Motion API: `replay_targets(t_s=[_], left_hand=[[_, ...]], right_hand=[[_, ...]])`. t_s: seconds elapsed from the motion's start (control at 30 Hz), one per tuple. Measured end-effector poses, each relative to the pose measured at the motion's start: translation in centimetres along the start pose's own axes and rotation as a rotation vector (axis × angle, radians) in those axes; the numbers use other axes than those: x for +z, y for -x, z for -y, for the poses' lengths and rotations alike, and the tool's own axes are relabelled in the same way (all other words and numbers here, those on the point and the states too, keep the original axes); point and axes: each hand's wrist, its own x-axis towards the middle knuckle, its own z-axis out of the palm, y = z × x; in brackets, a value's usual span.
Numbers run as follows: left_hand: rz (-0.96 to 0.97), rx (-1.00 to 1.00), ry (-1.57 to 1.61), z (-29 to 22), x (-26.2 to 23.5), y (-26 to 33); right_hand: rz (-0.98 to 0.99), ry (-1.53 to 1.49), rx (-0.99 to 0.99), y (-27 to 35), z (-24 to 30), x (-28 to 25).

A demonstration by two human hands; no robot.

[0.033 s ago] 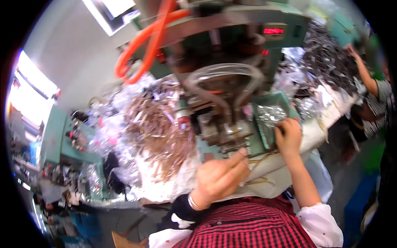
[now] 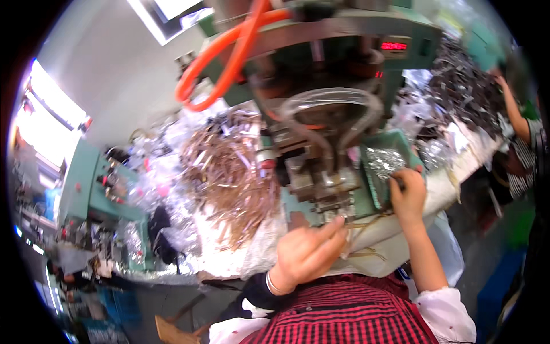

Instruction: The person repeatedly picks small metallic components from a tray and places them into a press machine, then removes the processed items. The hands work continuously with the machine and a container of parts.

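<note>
My left hand (image 2: 306, 249) is at the front of a green press machine (image 2: 415, 43), its index finger and thumb drawn together beside the metal die (image 2: 332, 203). Whatever they pinch is too small and blurred to name. My right hand (image 2: 409, 198) rests at the near right side of a green bin (image 2: 369, 186), fingers curled inward over its rim. Small shiny silver parts (image 2: 385, 160) fill the bin. What the right fingertips hold, if anything, is hidden. A clear bent tube (image 2: 332, 94) loops down in front of the press toward the die.
Left of the press lies a heap of thin brownish strips (image 2: 229, 172) on white sheeting, with clear plastic bags (image 2: 166, 189) beyond. A thick orange hose (image 2: 238, 51) hangs at upper left. Dark strips (image 2: 464, 86) are piled far right, near another person's arm (image 2: 514, 109).
The whole scene has shifted to the right and slightly down in the view. Both hands stay at nearly the same places by the die and the bin.
</note>
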Motion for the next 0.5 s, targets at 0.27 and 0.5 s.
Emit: replay_targets(t_s=[0.27, 0.5], left_hand=[[-0.191, -0.435, -0.567, 9.1, -9.1, 0.7], [0.504, -1.201, -0.885, 26.8, -4.7, 7.5]], right_hand=[[0.006, -0.265, 0.136, -1.4, 1.5, -0.1], [0.065, -0.505, 0.360, -1.7, 3.0, 1.5]])
